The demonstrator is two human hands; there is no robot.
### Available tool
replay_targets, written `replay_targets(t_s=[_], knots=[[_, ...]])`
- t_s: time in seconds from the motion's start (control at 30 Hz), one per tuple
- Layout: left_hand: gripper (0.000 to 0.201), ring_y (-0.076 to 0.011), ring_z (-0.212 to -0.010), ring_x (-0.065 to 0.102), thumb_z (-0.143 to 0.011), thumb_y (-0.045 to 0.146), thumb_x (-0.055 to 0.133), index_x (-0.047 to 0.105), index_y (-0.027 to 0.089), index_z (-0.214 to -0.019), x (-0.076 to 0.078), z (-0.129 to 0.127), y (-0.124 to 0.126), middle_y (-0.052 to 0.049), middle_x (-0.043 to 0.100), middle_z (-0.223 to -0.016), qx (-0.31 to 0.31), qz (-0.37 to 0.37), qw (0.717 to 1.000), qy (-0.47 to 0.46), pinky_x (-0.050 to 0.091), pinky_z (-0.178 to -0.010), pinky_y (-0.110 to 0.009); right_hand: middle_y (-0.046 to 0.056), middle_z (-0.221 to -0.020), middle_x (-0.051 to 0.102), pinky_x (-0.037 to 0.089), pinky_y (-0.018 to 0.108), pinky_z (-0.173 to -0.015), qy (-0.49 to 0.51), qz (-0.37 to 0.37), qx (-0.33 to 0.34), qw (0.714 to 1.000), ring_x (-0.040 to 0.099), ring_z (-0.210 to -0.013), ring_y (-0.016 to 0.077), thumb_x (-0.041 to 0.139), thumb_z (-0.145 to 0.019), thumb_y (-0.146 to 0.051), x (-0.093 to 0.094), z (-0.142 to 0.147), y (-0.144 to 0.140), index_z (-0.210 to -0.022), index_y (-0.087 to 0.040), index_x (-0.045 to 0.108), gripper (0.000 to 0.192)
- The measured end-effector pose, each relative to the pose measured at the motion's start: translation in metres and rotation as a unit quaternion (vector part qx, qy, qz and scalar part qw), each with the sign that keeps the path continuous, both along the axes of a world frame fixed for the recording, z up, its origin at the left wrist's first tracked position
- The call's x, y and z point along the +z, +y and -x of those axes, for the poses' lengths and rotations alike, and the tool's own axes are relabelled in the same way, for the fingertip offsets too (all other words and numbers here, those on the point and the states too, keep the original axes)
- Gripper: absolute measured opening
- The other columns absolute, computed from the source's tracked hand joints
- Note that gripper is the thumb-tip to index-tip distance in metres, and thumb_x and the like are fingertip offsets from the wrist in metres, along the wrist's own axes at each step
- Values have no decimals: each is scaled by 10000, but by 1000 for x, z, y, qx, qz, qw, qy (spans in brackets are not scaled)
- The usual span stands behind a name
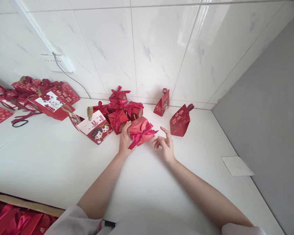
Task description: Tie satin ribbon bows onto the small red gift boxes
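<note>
A red gift box (138, 125) with a dark pink ribbon bow (143, 133) on its face is held above the white table, tilted toward me. My left hand (124, 138) grips it from its left side, the thumb hidden in part behind the box. Just right of the box is my right hand (164, 145), apart from it, index finger raised and the other fingers loosely curled with nothing between them. Behind the held box several ribbon-tied red boxes (117, 118) are piled together. Left of them lies a red and white box (98, 128) with cartoon figures and a tan strap.
Two red boxes with loop handles, one nearer the wall (162, 103) and another (180, 121), stand at the right. Many red boxes (51, 106) crowd the left by the socket (57, 63). Scissors (20, 123) lie there. A carton (26, 203) holds more, lower left; a white sheet (237, 165) lies right.
</note>
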State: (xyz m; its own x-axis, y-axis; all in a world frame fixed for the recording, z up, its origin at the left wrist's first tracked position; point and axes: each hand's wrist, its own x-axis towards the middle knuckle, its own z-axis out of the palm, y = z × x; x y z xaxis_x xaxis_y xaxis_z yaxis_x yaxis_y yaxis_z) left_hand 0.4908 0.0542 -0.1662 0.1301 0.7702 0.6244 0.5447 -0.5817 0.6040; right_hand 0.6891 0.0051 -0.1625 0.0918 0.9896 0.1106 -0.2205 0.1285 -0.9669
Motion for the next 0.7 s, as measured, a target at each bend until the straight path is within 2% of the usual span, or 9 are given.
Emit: replay_targets(t_s=[0.07, 0.13, 0.2, 0.27, 0.43, 0.53, 0.7], knots=[[821, -329, -1380, 377, -736, 353, 750, 311, 172, -1406, -2, 1, 1, -175, 393, -1468, 4, -19, 1000, 11, 346, -1130, -465, -29, -668, 587, 445, 295, -605, -20, -8, -33, 999, 530, -577, 150, 452, -941, -442, -7, -2, 5, -1260, -237, 457, 379], [811, -311, -1380, 385, -730, 348, 754, 326, 210, -1405, -4, 0, 2, -152, 418, -1459, 0, -39, 999, 24, 350, -1132, -463, -7, -705, 564, 437, 294, -655, -39, -23, -63, 997, 532, -661, 155, 407, -955, -482, -14, -4, 11, -1035, -218, 579, 325], [785, -293, -1379, 392, -746, 346, 737, 326, 239, -1406, -4, -1, 2, -132, 436, -1452, -9, -51, 998, 47, 348, -1132, -472, 8, -740, 556, 431, 299, -688, -52, -33, -65, 996, 528, -707, 161, 372, -958, -521, -17, -7, 14, -841, -207, 585, 397], [760, -288, -1373, 403, -766, 347, 716, 323, 245, -1408, -4, -2, 1, -127, 449, -1446, -13, -58, 996, 72, 334, -1131, -496, 5, -731, 544, 419, 299, -701, -61, -43, -64, 995, 514, -710, 161, 414, -945, -525, -16, -9, 15, -756, -205, 555, 397], [835, -321, -1371, 394, -711, 355, 759, 332, 196, -1412, 1, -1, -2, -154, 432, -1454, 0, -22, 998, 60, 327, -1125, -491, -18, -702, 518, 384, 288, -719, -79, -63, -78, 992, 478, -702, 149, 590, -892, -419, -6, -6, 3, -728, -207, 533, 274], [889, -336, -1350, 414, -666, 336, 794, 339, 185, -1414, 2, -1, -2, -156, 429, -1450, 28, 18, 999, 7, 354, -1110, -470, -9, -691, 556, 396, 291, -714, -79, -60, -39, 994, 501, -689, 151, 614, -879, -402, -5, 2, -4, -730, -200, 570, 255], [941, -344, -1248, 520, -570, 326, 846, 381, 227, -1381, -1, -7, -2, -131, 520, -1365, 69, 81, 992, -74, 432, -1037, -464, -3, -658, 592, 426, 285, -652, -53, -22, 23, 998, 529, -620, 145, 594, -883, -440, -12, 14, -3, -728, -197, 578, 288]])
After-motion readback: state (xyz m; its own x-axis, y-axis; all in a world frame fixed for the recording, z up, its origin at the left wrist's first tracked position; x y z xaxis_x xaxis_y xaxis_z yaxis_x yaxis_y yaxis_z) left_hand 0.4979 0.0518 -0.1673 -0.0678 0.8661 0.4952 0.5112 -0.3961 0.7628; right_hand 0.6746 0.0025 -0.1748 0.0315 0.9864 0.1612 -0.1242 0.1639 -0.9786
